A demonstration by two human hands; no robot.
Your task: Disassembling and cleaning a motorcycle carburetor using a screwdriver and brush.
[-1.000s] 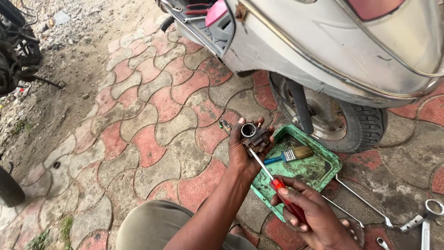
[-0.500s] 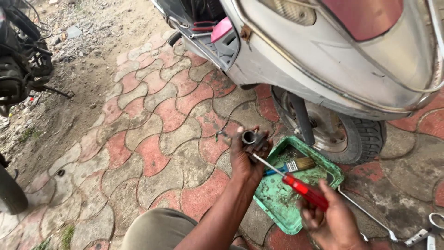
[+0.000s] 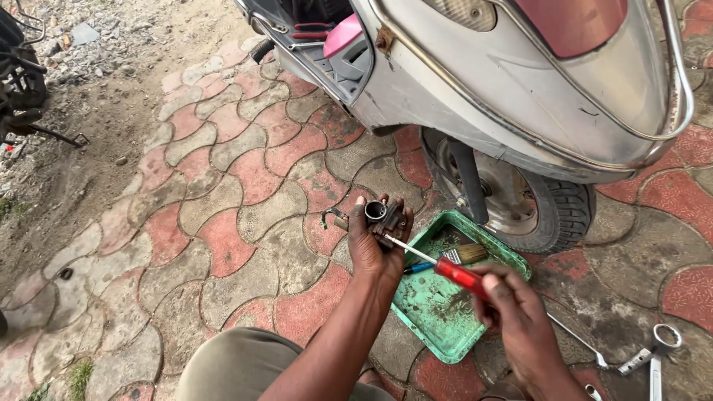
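Here, outdoors on a pavement of interlocking red and grey paving blocks [image 3: 223, 186], the left hand [image 3: 375, 249] is raised above the ground, its fingers [image 3: 359, 223] curled and pressed around a small dark metal carburettor body with a round open throat [image 3: 382, 215], which sits just left of the tray and in front of the scooter's rear wheel. The right hand [image 3: 520, 319] has its fingers wrapped tight around the red plastic handle of a screwdriver with a thin steel shaft [image 3: 438, 266]; the shaft runs up and to the left, and its tip meets the carburettor body. Beneath the screwdriver lies a shallow rectangular green plastic tray, stained and grimy [image 3: 434, 338], flat on the paving. Inside the tray, a paintbrush with a blue handle and pale bristles [image 3: 457, 256] rests near the upper edge. Just behind the tray stands a grey scooter with a chrome rear rail [image 3: 483, 89], its black rear tyre [image 3: 564, 212] touching the pavement close to the tray's far corner. At lower right, steel spanners [image 3: 653, 353] lie on the blocks, well apart from the carburettor. A bent knee in olive-drab trousers [image 3: 238, 367] shows at the bottom edge. Bare dirt with gravel [image 3: 82, 111] borders the paving at left.
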